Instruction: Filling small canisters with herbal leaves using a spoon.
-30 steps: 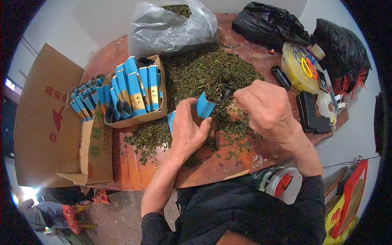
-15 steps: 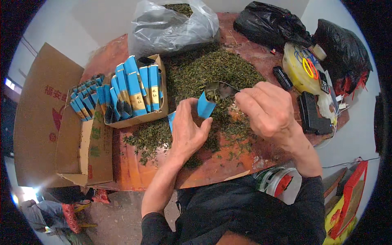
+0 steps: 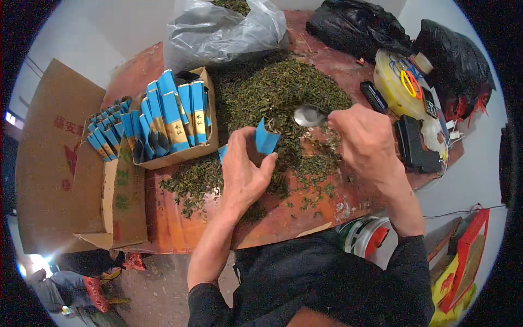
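Note:
My left hand (image 3: pixel 242 171) is wrapped round a narrow blue paper packet (image 3: pixel 267 137), tilted with its mouth toward the right. Dried leaves show at that mouth. In my right hand (image 3: pixel 365 139) is a metal spoon (image 3: pixel 310 115), gripped by the handle; its bowl is just right of the packet, apart from it, and looks bare. Beneath both hands spreads a large heap of dried tea-like leaves (image 3: pixel 283 87). Left of my left hand, a small carton (image 3: pixel 180 155) holds several upright blue and gold packets (image 3: pixel 177 122).
A big cardboard box (image 3: pixel 128 201) with more blue packets stands at the table's left. At the back is a clear plastic bag (image 3: pixel 223 35) of leaves. Black bags (image 3: pixel 359 27), a yellow container (image 3: pixel 400 87) and a black device (image 3: pixel 417 147) sit on the right. A bucket (image 3: pixel 362 237) stands below the front edge.
The spoon has moved right, away from the packet's mouth, and its bowl now looks bare where it held leaves before. My left hand still grips the packet.

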Tool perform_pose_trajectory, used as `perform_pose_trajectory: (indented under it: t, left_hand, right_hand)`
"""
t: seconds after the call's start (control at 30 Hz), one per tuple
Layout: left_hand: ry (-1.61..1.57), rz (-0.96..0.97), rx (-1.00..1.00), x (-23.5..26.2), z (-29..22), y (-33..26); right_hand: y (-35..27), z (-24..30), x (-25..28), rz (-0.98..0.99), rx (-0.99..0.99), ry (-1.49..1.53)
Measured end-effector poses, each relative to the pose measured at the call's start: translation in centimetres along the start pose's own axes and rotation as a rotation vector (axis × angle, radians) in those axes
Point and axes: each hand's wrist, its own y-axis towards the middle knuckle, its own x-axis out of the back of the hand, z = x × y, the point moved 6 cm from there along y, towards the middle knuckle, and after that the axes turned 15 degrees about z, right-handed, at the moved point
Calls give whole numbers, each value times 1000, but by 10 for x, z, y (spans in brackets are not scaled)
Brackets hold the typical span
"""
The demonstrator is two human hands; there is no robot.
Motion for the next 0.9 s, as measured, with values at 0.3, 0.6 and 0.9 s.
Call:
perform_pose_trajectory:
  t: [0.3, 0.6, 0.9]
  left_hand:
    - [-186, 14, 63, 2, -2, -6]
    - [-138, -43, -1, -5, 2, -5]
    - [-183, 23, 67, -5, 1, -8]
  right_hand:
    - [-35, -17, -55, 296, -234, 187]
    - [-26, -19, -113, 50, -303, 366]
    - [-29, -18, -110, -78, -310, 413]
